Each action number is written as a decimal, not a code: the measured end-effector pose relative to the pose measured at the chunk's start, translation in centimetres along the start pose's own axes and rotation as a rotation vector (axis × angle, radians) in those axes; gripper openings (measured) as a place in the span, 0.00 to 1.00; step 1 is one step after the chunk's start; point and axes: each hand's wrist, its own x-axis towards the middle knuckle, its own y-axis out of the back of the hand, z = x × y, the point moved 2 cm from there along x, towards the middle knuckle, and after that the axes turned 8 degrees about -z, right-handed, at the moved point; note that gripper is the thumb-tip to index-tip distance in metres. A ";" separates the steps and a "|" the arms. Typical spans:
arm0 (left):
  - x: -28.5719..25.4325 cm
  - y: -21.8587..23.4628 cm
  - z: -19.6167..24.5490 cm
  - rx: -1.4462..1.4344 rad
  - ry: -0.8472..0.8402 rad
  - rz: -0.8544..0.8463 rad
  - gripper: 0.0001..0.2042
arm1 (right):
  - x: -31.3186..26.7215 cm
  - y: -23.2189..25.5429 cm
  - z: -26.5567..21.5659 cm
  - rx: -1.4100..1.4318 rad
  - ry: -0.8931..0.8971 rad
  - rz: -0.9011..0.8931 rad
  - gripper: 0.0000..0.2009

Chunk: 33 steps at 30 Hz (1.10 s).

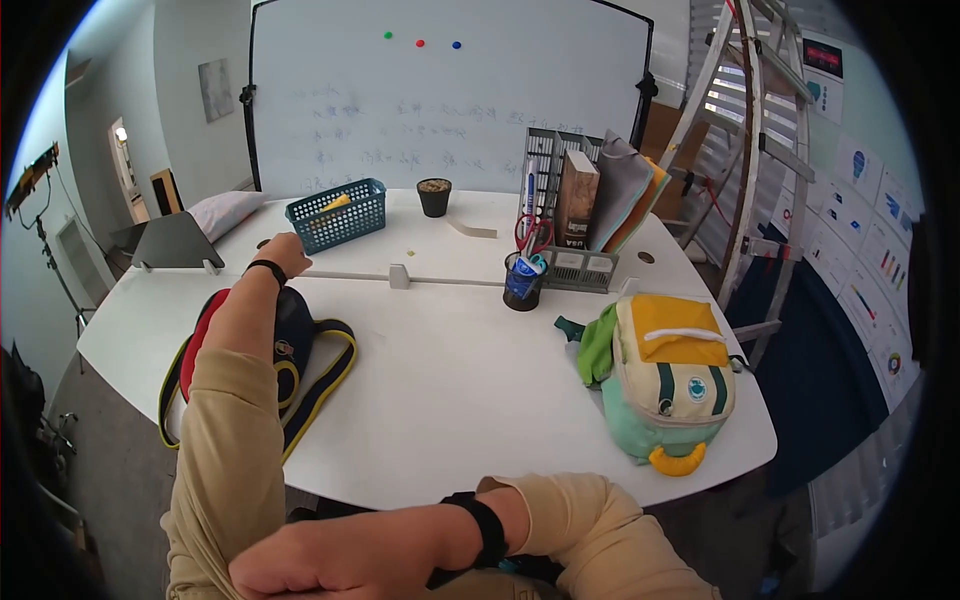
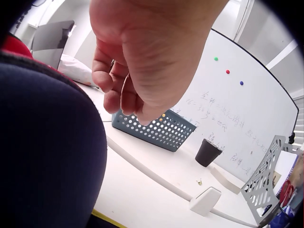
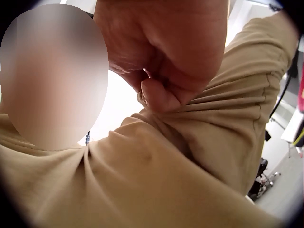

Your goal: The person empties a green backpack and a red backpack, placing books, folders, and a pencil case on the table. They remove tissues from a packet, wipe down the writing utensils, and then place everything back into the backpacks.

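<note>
My left arm stretches forward over the table, its hand (image 1: 287,256) beyond a navy and red bag (image 1: 291,325) with a yellow-edged strap. In the left wrist view the fingers (image 2: 112,103) hang loosely curled with nothing visible in them, overlapping the blue perforated basket (image 2: 156,135). My right hand (image 1: 350,553) lies across my body at the left upper arm. As the right wrist view shows, its thumb and fingers pinch the beige left sleeve (image 3: 232,118), which gathers in folds there. The bag's navy side fills the left of the left wrist view.
A cream, green and yellow backpack (image 1: 670,375) lies at the table's right. Behind it stand a pen cup (image 1: 522,285) with scissors and a grey file rack (image 1: 580,268) with a book and folders. A black pot (image 1: 434,198) and a laptop (image 1: 175,241) are farther back. A low divider (image 1: 400,277) crosses the table.
</note>
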 end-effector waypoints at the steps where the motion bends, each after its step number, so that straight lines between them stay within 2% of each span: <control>1: -0.1 0.2 -0.3 -0.033 -0.011 0.008 0.17 | 0.2 0.0 0.0 -0.024 -0.056 -0.021 0.14; 3: -0.2 -0.1 -0.1 0.056 -0.090 0.063 0.13 | 0.2 0.7 0.2 -0.073 -0.177 -0.062 0.16; 6: -1.2 -0.5 0.7 0.196 -0.180 0.061 0.12 | -0.6 3.2 2.0 -0.423 -0.160 0.297 0.19; 7: -1.4 -0.9 0.9 0.262 -0.172 0.051 0.12 | -0.7 4.8 0.9 -0.526 -0.373 0.436 0.21; 9: -0.6 -2.1 1.3 0.400 -0.161 0.034 0.11 | -0.8 6.0 0.4 -0.654 -0.477 0.504 0.20; 12: -0.8 -2.9 2.9 0.488 -0.184 0.028 0.12 | -1.0 5.2 0.9 -0.788 -0.467 0.478 0.16; 15: -1.2 -3.1 4.2 0.490 -0.198 0.029 0.12 | -1.1 4.9 2.2 -0.868 -0.279 0.361 0.13; 19: -1.5 -3.1 4.7 0.456 -0.208 0.079 0.10 | -0.7 3.8 0.4 -0.557 -0.269 0.171 0.11; 20: -1.5 -3.1 4.8 0.431 -0.207 0.097 0.10 | -0.9 3.4 1.0 -0.503 -0.149 0.146 0.12; 23: -1.8 -2.6 4.9 0.307 -0.238 0.152 0.09 | -0.7 1.5 1.0 -0.219 -0.147 0.043 0.14; 24: -2.0 -2.6 4.9 0.242 -0.270 0.182 0.09 | -0.7 1.3 1.1 -0.192 -0.195 0.004 0.15; 27: -2.9 -1.9 6.8 0.035 -0.419 0.235 0.10 | -0.4 1.3 1.2 -0.236 -0.221 0.051 0.13; 30: -5.4 -0.2 10.8 -0.063 -0.611 0.327 0.11 | -0.5 1.1 1.8 -0.507 -0.337 0.305 0.10; 31: -6.5 0.5 12.0 -0.105 -0.691 0.407 0.11 | -0.5 1.7 1.8 -0.513 -0.358 0.322 0.10; 33: -9.6 2.8 14.8 -0.170 -0.694 0.376 0.11 | -1.2 4.1 1.6 -0.526 -0.403 0.361 0.09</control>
